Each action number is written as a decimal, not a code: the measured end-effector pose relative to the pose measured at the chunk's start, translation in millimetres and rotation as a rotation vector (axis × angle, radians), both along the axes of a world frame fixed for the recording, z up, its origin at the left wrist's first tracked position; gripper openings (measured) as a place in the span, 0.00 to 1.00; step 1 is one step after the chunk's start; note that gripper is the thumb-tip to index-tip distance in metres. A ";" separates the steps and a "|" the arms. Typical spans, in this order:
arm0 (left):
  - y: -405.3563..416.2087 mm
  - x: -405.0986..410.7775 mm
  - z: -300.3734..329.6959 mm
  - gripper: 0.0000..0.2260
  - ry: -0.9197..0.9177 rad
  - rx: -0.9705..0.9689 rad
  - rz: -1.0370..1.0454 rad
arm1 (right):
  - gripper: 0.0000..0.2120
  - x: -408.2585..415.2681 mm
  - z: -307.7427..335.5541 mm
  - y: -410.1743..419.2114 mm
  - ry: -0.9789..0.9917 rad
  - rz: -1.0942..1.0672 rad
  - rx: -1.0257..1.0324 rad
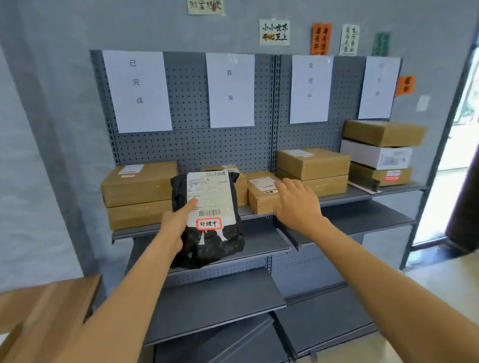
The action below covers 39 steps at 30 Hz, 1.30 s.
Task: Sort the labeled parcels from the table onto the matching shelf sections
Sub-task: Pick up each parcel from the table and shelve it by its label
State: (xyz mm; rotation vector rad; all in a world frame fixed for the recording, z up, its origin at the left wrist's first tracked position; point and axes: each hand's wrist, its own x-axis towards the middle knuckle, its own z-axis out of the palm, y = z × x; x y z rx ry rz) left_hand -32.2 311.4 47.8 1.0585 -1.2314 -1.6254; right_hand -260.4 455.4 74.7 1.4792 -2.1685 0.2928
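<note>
Two stacked boxes (140, 195) behind black parcel (207, 221)

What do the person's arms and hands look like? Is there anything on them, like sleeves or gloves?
Both arms are bare from the bottom of the picture up to the wrists, with no sleeves showing. The left hand and the right hand wear no gloves. I can see no watch, ring or bracelet on either one.

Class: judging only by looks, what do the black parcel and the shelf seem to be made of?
Black parcel: probably thin plastic film, slightly glossy; it crumples and wrinkles where the left hand holds it. Shelf: probably painted metal, matt grey; thin flat boards and a back panel punched with regular holes.
</note>
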 end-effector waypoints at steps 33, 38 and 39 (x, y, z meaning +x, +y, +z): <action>-34.8 -341.6 -8.2 0.23 -0.050 0.116 -0.416 | 0.24 -280.7 -20.7 8.1 -0.088 -0.313 0.055; -44.8 -400.7 -32.9 0.42 -0.054 0.109 -0.446 | 0.24 -327.6 -28.1 20.6 -0.120 -0.372 0.056; -47.4 -414.9 -38.9 0.44 -0.054 0.114 -0.449 | 0.24 -338.0 -29.3 23.5 -0.122 -0.376 0.054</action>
